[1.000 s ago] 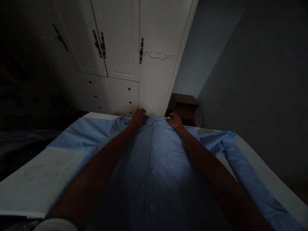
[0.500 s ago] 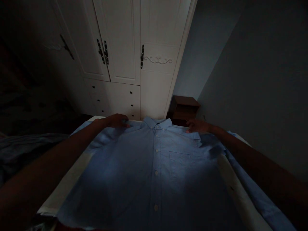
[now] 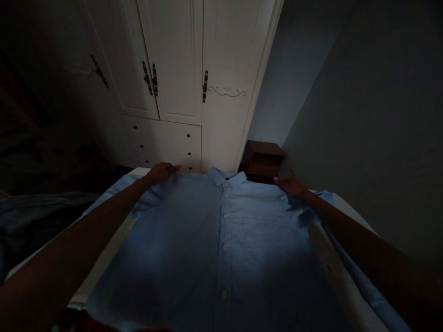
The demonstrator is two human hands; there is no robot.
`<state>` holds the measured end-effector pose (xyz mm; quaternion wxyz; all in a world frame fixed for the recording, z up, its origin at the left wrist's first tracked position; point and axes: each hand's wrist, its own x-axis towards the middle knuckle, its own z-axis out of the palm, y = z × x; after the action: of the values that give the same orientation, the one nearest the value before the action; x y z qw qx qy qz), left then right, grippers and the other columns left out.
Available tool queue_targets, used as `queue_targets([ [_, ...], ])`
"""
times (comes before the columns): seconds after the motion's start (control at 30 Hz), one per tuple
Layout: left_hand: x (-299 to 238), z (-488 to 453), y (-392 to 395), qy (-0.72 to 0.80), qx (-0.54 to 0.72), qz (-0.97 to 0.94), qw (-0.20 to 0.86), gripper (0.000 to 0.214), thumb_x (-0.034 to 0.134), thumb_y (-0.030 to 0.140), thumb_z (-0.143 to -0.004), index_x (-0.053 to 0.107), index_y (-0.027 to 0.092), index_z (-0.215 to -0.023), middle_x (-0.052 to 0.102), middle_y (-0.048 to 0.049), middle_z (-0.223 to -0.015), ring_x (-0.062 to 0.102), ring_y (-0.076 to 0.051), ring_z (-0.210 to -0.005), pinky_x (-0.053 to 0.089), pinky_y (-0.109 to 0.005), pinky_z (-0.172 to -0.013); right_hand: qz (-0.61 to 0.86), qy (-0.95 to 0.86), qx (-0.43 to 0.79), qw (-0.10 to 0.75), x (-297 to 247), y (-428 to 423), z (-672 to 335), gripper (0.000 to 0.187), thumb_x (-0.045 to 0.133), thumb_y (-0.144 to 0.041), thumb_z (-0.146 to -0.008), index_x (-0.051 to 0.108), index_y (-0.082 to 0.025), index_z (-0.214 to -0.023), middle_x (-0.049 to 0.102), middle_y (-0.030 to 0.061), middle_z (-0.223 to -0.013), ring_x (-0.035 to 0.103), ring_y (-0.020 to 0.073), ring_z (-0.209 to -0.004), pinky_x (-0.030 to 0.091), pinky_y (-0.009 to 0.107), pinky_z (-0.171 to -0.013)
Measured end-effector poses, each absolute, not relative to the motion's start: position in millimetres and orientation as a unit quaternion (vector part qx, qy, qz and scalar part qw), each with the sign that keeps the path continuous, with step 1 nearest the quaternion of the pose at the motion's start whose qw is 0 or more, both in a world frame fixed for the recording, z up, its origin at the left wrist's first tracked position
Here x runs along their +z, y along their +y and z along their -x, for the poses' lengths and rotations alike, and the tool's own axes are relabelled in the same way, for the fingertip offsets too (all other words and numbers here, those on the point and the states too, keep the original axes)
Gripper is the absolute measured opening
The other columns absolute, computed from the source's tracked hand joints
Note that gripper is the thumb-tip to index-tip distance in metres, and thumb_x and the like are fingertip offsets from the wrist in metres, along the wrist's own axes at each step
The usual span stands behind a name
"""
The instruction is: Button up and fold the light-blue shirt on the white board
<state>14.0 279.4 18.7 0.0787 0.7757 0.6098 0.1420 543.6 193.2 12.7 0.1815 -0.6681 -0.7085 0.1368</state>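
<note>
Here, a light blue shirt [image 3: 194, 249] lies front side up and buttoned on a white surface [image 3: 100, 265], spread out below both hands. The left hand [image 3: 162, 171] rests on the shirt's far left shoulder. Its fingers [image 3: 173, 168] are stretched out flat on the cloth, not clenched, and their tips point inward toward the collar [image 3: 226, 177]. The right hand [image 3: 292, 185] lies on the opposite shoulder in the same way, with loose, extended fingers [image 3: 279, 180] also aimed at the collar. In the dim light it is not clear whether either thumb pinches any fabric.

The collar sits between the two sets of fingertips, a little apart from each. A row of buttons [image 3: 224, 247] runs from it down the middle of the shirt, toward the person. The chest pocket [image 3: 259, 230] lies nearer the person than the right fingers and slightly inward of them. One sleeve [image 3: 377, 302] trails away under the right forearm, along the edge of the white surface.

Beyond the left fingertips stands a white wardrobe [image 3: 176, 60] with dark handles, and its drawers [image 3: 166, 143] are just behind that hand. Just past the right fingers is a small brown bedside table [image 3: 263, 159], set against a grey wall [image 3: 363, 115]. Off to the outer side of the left arm lies some dark bedding [image 3: 31, 216], hard to make out.
</note>
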Motion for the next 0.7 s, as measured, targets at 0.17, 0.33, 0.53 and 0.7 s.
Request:
queue_targets([
  [0.17,22.2,-49.2,284.9,0.545,0.164,-0.821,0.043,0.038,0.044,0.043,-0.087,0.074,0.021,-0.093,0.072,-0.0085,-0.101,0.065,-0.022,-0.094,0.046,-0.030,-0.085,0.634,-0.731,0.160,0.194,16.7,212.5,-522.9,0.020,0.063,-0.034,-0.079,0.076,-0.019,-0.084,0.075,0.0097,-0.093,0.069,0.0254,-0.088,0.052,0.034,-0.079],
  [0.33,12.8,-82.3,294.2,0.437,0.104,-0.888,0.099,0.023,0.054,0.033,-0.081,0.075,0.026,-0.086,0.074,-0.0031,-0.098,0.066,-0.019,-0.094,0.044,-0.026,-0.086,0.591,-0.747,0.266,0.146,11.7,225.7,-498.5,0.018,0.072,-0.032,-0.069,0.076,-0.017,-0.078,0.074,0.0061,-0.075,0.067,0.0189,-0.066,0.052,0.028,-0.061],
  [0.53,11.4,-77.7,295.7,0.425,0.052,-0.898,0.097,0.016,0.061,0.030,-0.078,0.076,0.028,-0.083,0.074,-0.0026,-0.098,0.065,-0.020,-0.095,0.043,-0.028,-0.088,0.600,-0.739,0.275,0.134,8.7,223.2,-495.5,0.012,0.066,-0.022,-0.072,0.075,-0.018,-0.077,0.074,0.0070,-0.077,0.065,0.0184,-0.060,0.051,0.029,-0.053],
  [0.7,16.0,-71.3,288.1,0.438,0.023,-0.896,0.071,0.014,0.062,0.030,-0.079,0.076,0.027,-0.083,0.073,-0.0040,-0.100,0.063,-0.022,-0.098,0.042,-0.028,-0.086,0.584,-0.787,0.161,0.116,6.0,220.3,-491.0,0.015,0.061,-0.015,-0.072,0.074,-0.021,-0.071,0.074,0.0045,-0.080,0.068,0.0215,-0.078,0.052,0.030,-0.073],
])
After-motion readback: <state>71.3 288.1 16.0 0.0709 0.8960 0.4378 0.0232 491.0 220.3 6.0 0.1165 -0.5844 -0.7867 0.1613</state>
